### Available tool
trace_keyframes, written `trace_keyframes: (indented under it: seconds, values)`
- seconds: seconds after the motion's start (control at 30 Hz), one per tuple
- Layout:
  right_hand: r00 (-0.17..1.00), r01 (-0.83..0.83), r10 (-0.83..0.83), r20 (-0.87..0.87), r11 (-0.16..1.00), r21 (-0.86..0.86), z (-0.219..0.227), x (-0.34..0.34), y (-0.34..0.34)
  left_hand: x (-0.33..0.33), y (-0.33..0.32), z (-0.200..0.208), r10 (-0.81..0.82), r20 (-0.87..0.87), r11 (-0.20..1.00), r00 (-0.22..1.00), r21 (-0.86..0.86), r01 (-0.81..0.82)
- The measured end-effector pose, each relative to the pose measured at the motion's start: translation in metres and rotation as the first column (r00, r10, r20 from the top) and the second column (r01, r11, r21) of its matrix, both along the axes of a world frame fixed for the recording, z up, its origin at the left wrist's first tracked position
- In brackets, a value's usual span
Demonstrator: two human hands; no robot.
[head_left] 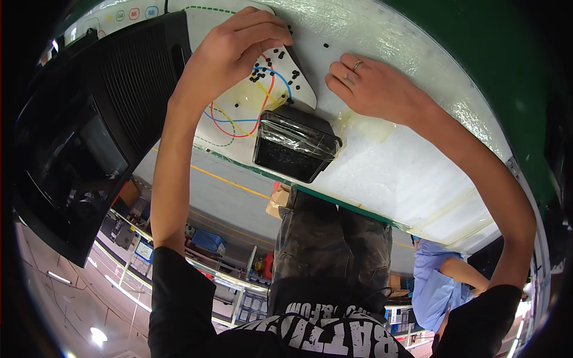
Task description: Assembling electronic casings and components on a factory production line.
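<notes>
Your left fingers point(270, 31) curl over the patterned sheet point(301, 94), your right fingers point(339, 88) bend over the desk point(418, 167); can't tell whether either grasps anything. Small black pieces point(295, 74) lie strewn across that sheet, plenty apparently remaining, none clearly finished. Left fingers hide some sheet; the black bin's point(304, 118) contents look murky.

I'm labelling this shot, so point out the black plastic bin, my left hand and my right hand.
Black plastic bin point(305, 120), head view: its far wall.
Left hand point(230, 48), head view: back of the hand.
Right hand point(381, 89), head view: back of the hand.
</notes>
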State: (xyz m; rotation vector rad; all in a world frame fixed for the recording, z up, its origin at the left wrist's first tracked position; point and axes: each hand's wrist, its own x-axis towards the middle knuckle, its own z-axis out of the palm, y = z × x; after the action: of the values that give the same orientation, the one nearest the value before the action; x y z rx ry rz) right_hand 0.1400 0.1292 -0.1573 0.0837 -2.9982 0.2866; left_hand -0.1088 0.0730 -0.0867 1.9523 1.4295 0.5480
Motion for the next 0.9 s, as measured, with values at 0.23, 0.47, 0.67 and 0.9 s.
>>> trace_keyframes:
  seconds: [0.23, 0.47, 0.67, 0.9]
  values:
    - [0.956, 0.245, -0.290, -0.054, 0.884, -0.399, 0.008, 0.005, -0.003, 0.001, -0.004, -0.014, 0.004, 0.061, 0.994, 0.998, 0.110, -0.011]
    - [0.972, 0.154, -0.202, -0.122, 0.934, -0.324, 0.041, -0.040, -0.036, 0.002, 0.019, -0.002, -0.021, 0.148, 0.998, 0.989, -0.049, 0.029]
    - [0.985, 0.157, -0.159, -0.067, 0.987, -0.042, 0.045, -0.066, -0.052, -0.018, -0.007, 0.004, 0.015, 0.006, 0.999, 1.000, -0.047, -0.015]
    - [0.810, 0.120, -0.446, -0.381, 0.762, -0.636, 0.030, -0.040, -0.024, -0.015, -0.022, 0.018, 0.138, 0.015, 0.986, 0.990, -0.096, -0.136]
